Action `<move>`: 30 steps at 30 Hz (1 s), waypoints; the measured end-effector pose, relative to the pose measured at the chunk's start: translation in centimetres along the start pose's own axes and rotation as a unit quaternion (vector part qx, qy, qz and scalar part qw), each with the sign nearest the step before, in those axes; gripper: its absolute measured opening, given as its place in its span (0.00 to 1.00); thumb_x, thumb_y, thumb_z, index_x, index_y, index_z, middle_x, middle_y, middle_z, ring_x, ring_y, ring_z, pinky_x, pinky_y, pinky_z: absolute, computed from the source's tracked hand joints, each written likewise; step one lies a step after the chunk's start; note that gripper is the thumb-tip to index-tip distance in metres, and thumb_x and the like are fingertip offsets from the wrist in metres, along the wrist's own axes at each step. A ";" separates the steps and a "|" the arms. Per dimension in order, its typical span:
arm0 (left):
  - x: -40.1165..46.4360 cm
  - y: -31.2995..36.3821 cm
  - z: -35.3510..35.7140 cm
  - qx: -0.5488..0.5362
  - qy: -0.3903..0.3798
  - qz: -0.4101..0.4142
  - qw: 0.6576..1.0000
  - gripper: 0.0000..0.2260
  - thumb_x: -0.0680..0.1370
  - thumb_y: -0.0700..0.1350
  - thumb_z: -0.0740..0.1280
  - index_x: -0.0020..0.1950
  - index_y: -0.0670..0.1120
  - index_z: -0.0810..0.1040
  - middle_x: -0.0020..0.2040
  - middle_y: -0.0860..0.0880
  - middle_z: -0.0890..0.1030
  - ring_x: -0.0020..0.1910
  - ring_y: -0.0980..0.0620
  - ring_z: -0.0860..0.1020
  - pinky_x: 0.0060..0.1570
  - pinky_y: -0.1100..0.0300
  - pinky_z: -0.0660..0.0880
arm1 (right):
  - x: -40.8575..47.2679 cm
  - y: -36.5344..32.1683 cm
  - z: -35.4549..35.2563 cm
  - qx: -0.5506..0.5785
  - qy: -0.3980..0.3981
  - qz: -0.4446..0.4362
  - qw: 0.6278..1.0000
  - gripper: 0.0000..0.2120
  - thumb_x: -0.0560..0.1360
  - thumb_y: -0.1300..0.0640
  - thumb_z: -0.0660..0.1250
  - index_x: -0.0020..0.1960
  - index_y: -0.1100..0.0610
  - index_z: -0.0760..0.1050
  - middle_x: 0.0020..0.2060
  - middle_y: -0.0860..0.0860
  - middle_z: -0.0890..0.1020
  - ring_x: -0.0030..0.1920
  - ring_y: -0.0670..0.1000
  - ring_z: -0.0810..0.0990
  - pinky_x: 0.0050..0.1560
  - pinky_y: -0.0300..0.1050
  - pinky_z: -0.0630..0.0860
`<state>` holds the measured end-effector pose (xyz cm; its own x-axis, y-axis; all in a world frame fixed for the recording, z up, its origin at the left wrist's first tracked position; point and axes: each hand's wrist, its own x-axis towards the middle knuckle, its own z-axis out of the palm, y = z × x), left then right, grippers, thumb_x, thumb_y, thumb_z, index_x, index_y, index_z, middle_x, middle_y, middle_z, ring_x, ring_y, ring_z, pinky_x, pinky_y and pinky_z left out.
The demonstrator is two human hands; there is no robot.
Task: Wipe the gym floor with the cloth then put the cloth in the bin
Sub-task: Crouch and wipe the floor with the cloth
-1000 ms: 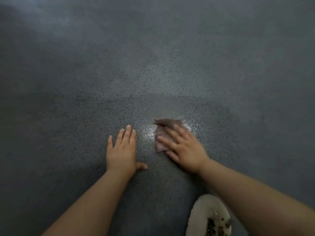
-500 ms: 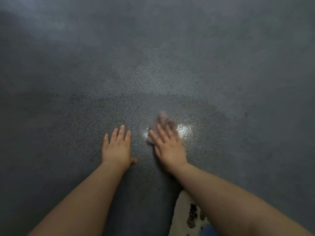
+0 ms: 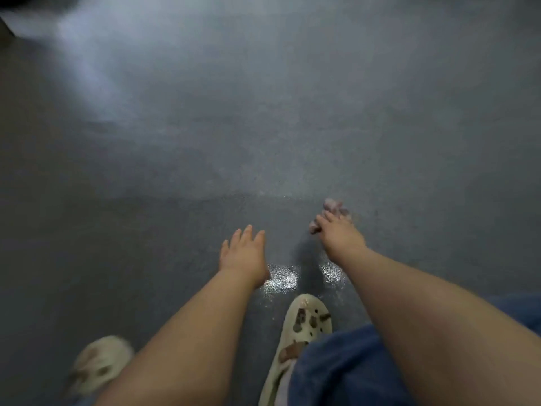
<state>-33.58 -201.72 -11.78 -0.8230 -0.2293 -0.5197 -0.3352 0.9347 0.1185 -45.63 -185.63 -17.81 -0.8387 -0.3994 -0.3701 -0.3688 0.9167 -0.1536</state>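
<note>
Now the right hand (image 3: 341, 234) is holding the bunched cloth (image 3: 333, 207), the left hand (image 3: 244, 253) is spreading its fingers over the gym floor (image 3: 263, 127), and no bin is showing.

It is dim and blurry — wet floor (image 3: 281, 281) shines bright just behind the left hand (image 3: 244, 254).
</note>
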 end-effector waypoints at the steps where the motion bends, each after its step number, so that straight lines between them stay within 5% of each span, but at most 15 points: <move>1: -0.7 0.4 -0.4 0.000 0.017 0.005 1.000 0.37 0.76 0.50 0.68 0.78 0.50 0.49 0.78 0.47 0.47 0.77 0.46 0.48 0.75 0.49 0.49 | -0.9 -0.6 -0.4 0.007 0.013 -0.016 1.000 0.18 0.79 0.60 0.53 0.68 0.53 0.66 0.75 0.53 0.59 0.75 0.57 0.54 0.74 0.54 0.50; 13: -1.3 1.7 -0.8 -0.013 0.054 0.019 0.998 0.38 0.75 0.51 0.70 0.77 0.50 0.51 0.78 0.45 0.51 0.76 0.45 0.51 0.73 0.48 0.53 | -6.4 -2.3 -3.2 0.057 0.052 0.011 0.997 0.17 0.79 0.57 0.55 0.68 0.56 0.66 0.72 0.53 0.63 0.71 0.58 0.62 0.69 0.53 0.58; 30: 14.1 6.1 7.7 -0.054 -0.035 -0.092 0.994 0.39 0.78 0.48 0.66 0.78 0.43 0.43 0.77 0.41 0.41 0.77 0.43 0.44 0.74 0.51 0.49 | 10.7 0.5 5.1 0.022 -0.066 -0.125 0.990 0.25 0.81 0.53 0.54 0.77 0.51 0.54 0.77 0.49 0.52 0.77 0.55 0.48 0.75 0.53 0.45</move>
<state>-43.68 -197.12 -24.87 -0.7103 -0.3703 -0.5986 -0.5272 0.8434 0.1038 -52.73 -189.40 -26.48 -0.6631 -0.6116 -0.4316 -0.5374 0.7903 -0.2943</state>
